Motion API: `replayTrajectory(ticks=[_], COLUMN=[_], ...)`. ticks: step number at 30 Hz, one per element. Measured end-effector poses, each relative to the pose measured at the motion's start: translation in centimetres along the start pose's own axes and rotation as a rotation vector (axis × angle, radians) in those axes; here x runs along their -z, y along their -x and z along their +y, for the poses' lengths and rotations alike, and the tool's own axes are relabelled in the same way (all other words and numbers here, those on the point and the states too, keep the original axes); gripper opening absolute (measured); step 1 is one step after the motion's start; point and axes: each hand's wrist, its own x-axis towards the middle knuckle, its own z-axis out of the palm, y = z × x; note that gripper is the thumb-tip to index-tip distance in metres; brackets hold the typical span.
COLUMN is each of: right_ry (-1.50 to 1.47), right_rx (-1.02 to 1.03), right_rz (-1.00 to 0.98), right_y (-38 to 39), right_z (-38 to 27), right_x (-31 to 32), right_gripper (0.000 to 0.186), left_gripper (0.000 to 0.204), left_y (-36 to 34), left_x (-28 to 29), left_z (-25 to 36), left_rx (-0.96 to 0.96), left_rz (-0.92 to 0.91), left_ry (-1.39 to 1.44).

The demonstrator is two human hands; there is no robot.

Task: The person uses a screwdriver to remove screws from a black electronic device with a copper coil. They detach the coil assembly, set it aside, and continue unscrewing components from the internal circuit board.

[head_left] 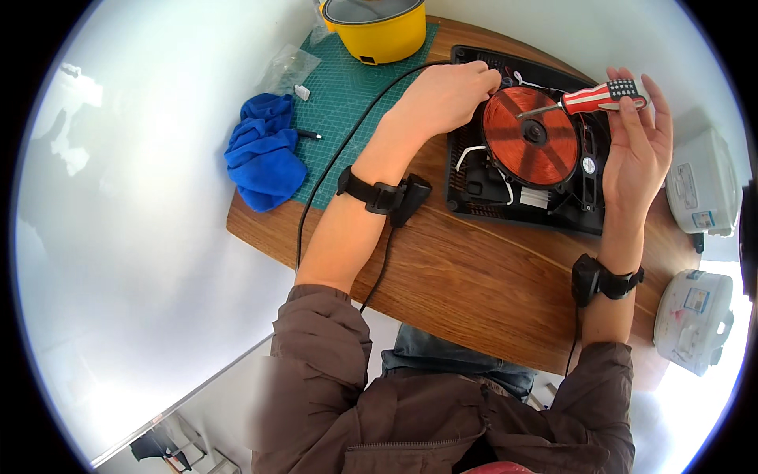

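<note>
An opened induction cooker base (pixel 466 186) lies on the table, its black housing exposing a round copper coil (pixel 530 136) with a dark centre. In my right hand (pixel 638 150) is a screwdriver (pixel 588 99) with a red and white handle and a dark patterned end. Its shaft points left, over the coil. My left hand (pixel 446 93) is at the housing's far left corner, fingers curled down beside the coil. What those fingers pinch, if anything, is hidden. White wires (pixel 471 154) and a metal heat sink (pixel 535 197) sit in the housing near the coil.
A black cable (pixel 322 183) curves from the housing past my left forearm. On the green cutting mat (pixel 339 99) stands a yellow pot (pixel 379 35); a blue cloth (pixel 267 154) and clear plastic bag (pixel 288 67) lie by it. Two white appliances (pixel 701 186) stand right.
</note>
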Motion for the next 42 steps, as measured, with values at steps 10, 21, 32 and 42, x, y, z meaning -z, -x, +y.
replayTrajectory(ticks=[10, 21, 32, 42], right_ry=[-0.015, 0.000, 0.011, 0.033], right_rx=[0.006, 0.014, 0.001, 0.000], right_rz=[0.018, 0.017, 0.026, 0.009], right_y=[-0.4, -0.3, -0.3, -0.4], right_z=[0.7, 0.3, 0.2, 0.4], right_x=[0.8, 0.7, 0.5, 0.6], right_gripper=[0.039, 0.039, 0.037, 0.040], left_gripper=[0.008, 0.017, 0.020, 0.024], left_y=[0.1, 0.2, 0.4, 0.4], left_x=[-0.2, -0.7, -0.2, -0.4], left_z=[-0.2, 0.6, 0.7, 1.7], left_rx=[-0.028, -0.060, -0.055, 0.000], left_rz=[0.020, 0.035, 0.006, -0.028], left_ry=[0.024, -0.106, -0.089, -0.190])
